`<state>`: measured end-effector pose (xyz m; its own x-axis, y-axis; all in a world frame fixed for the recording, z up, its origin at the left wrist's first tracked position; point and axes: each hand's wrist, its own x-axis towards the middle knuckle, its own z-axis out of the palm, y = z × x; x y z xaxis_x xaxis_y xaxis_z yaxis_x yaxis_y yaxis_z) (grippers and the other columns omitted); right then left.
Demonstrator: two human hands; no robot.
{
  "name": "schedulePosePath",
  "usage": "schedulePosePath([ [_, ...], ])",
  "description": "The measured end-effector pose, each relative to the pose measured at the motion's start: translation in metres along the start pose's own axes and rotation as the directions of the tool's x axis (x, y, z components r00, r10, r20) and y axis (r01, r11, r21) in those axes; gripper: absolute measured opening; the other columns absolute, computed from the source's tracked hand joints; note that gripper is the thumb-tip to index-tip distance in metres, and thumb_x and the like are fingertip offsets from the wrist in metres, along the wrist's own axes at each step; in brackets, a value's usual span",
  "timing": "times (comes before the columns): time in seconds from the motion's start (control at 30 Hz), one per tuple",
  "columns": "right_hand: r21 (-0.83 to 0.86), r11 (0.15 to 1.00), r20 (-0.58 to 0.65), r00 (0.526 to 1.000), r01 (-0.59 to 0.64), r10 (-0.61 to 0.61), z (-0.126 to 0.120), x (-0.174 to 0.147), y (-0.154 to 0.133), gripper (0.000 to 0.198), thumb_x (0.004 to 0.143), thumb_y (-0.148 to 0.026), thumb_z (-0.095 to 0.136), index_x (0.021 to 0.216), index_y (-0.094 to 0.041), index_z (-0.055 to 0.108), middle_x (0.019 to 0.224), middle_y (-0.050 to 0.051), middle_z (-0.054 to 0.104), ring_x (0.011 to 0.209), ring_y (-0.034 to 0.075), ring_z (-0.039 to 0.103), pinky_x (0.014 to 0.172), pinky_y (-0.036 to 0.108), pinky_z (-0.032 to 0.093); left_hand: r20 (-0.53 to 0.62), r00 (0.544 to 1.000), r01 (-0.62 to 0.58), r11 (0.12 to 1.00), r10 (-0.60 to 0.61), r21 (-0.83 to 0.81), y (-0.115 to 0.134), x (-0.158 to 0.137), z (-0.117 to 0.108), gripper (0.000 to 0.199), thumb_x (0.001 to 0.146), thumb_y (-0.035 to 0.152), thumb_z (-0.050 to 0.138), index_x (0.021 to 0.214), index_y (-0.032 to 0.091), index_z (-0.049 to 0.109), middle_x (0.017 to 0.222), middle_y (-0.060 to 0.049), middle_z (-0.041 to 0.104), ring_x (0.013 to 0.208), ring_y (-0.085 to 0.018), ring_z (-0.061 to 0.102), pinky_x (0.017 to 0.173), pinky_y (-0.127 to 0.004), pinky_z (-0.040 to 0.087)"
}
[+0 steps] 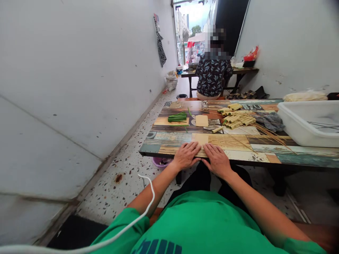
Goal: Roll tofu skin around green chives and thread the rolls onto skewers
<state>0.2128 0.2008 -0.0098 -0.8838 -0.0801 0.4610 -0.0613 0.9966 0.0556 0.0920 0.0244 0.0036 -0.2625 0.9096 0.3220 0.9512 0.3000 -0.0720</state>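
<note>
- Both forearms are reaching forward from the green sleeves and angling inward, the left hand (187, 154) and the right hand (217, 158) lying side by side at the counter's near edge.
- The backs of the hands are facing up, the fingers are pointing toward the far side and the thumbs are turning in toward each other.
- A thin tan sheet (200, 138) is lying flat between and just beyond the hands, its near part running under the fingertips.
- The fingers are stretching out, close together, and touching the sheet from both sides; the palms are hiding whether anything is being gripped beneath, so I cannot tell.
- Farther out on the counter (227, 141), a squarish tan stack (202, 120) is sitting beyond the sheet.
- To its left, a bundle of green stalks (177, 116) is lying crosswise.
- To its right and nearer, a single roll (217, 130) is resting near a pile of skewered rolls (235, 119).
- Thin sticks (272, 133) are spreading rightward toward a white tub (307, 130).
- Beyond the counter, a person in a leaf-patterned shirt (212, 76) is sitting at another table.
</note>
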Motion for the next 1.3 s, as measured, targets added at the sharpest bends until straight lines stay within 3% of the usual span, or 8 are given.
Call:
schedulePosePath([
  [0.17,0.024,0.998,0.021,0.998,-0.054,0.053,-0.004,-0.007,-0.001,0.051,0.094,-0.04,0.048,0.135,-0.01,0.054,0.142,0.015,0.053,0.133,0.03,0.044,0.11,0.044,0.03,0.02,0.999,-0.029,0.998,0.03,-0.054,0.001,0.0,-0.003,0.055,0.095,0.049,0.046,0.142,0.02,0.044,0.149,-0.014,0.044,0.137,-0.029,0.039,0.11,-0.045,0.029],
  [0.3,0.076,0.996,0.086,0.996,-0.045,0.038,-0.018,-0.001,0.01,0.052,0.093,-0.046,0.049,0.131,-0.013,0.057,0.138,0.015,0.056,0.128,0.031,0.048,0.106,0.044,0.035,0.048,0.998,0.036,0.99,-0.03,-0.134,-0.002,0.007,-0.007,0.057,0.092,0.056,0.049,0.141,0.027,0.046,0.148,-0.011,0.046,0.139,-0.03,0.035,0.114,-0.049,0.023],
  [0.47,0.159,0.986,0.186,0.982,-0.045,0.015,-0.028,0.071,0.041,0.034,0.097,-0.037,0.044,0.104,-0.018,0.071,0.105,0.011,0.071,0.1,0.024,0.062,0.087,0.033,0.045,0.067,0.997,0.04,0.983,-0.029,-0.178,-0.002,0.021,-0.012,0.068,0.089,0.065,0.047,0.145,0.026,0.04,0.148,-0.013,0.045,0.138,-0.032,0.036,0.113,-0.053,0.024],
  [0.67,0.105,0.991,0.318,0.942,0.078,-0.107,0.009,0.202,0.047,0.029,0.095,-0.029,0.05,0.112,-0.017,0.07,0.108,0.01,0.069,0.102,0.023,0.058,0.087,0.031,0.043,-0.019,0.992,0.115,0.943,-0.127,-0.313,-0.003,0.02,-0.016,0.072,0.088,0.067,0.045,0.141,0.02,0.045,0.144,-0.017,0.046,0.136,-0.033,0.036,0.111,-0.05,0.031],
  [0.8,-0.035,0.994,0.357,0.93,0.108,-0.089,0.044,0.258,0.036,0.028,0.094,-0.025,0.05,0.113,-0.016,0.068,0.113,0.013,0.066,0.107,0.024,0.055,0.088,0.031,0.043,-0.064,0.969,0.181,0.861,-0.239,-0.475,-0.008,0.018,-0.017,0.073,0.087,0.065,0.048,0.143,0.017,0.043,0.144,-0.017,0.046,0.137,-0.032,0.036,0.113,-0.048,0.032],
  [0.97,-0.113,0.988,0.392,0.919,0.1,-0.048,0.071,0.288,0.035,0.028,0.093,-0.022,0.047,0.106,-0.014,0.07,0.11,0.015,0.066,0.108,0.025,0.055,0.087,0.032,0.045,-0.036,0.97,0.177,0.802,-0.239,-0.57,-0.014,0.017,-0.017,0.079,0.084,0.066,0.053,0.145,0.018,0.04,0.148,-0.017,0.042,0.139,-0.033,0.033,0.115,-0.051,0.03],
  [1.1,-0.115,0.982,0.399,0.912,0.151,-0.093,0.081,0.295,0.038,0.033,0.094,-0.019,0.04,0.105,-0.01,0.07,0.109,0.019,0.066,0.112,0.027,0.053,0.091,0.034,0.044,-0.032,0.97,0.178,0.791,-0.242,-0.585,-0.015,0.018,-0.015,0.081,0.081,0.066,0.057,0.145,0.018,0.041,0.148,-0.018,0.042,0.139,-0.034,0.033,0.115,-0.052,0.031],
  [1.3,-0.123,0.983,0.443,0.894,0.137,-0.069,0.085,0.298,0.033,0.036,0.092,-0.011,0.036,0.107,-0.008,0.069,0.105,0.02,0.068,0.104,0.024,0.06,0.082,0.03,0.048,0.001,0.966,0.213,0.797,-0.257,-0.565,-0.012,0.02,-0.016,0.084,0.077,0.063,0.064,0.145,0.018,0.042,0.149,-0.017,0.041,0.139,-0.035,0.032,0.115,-0.051,0.032],
])
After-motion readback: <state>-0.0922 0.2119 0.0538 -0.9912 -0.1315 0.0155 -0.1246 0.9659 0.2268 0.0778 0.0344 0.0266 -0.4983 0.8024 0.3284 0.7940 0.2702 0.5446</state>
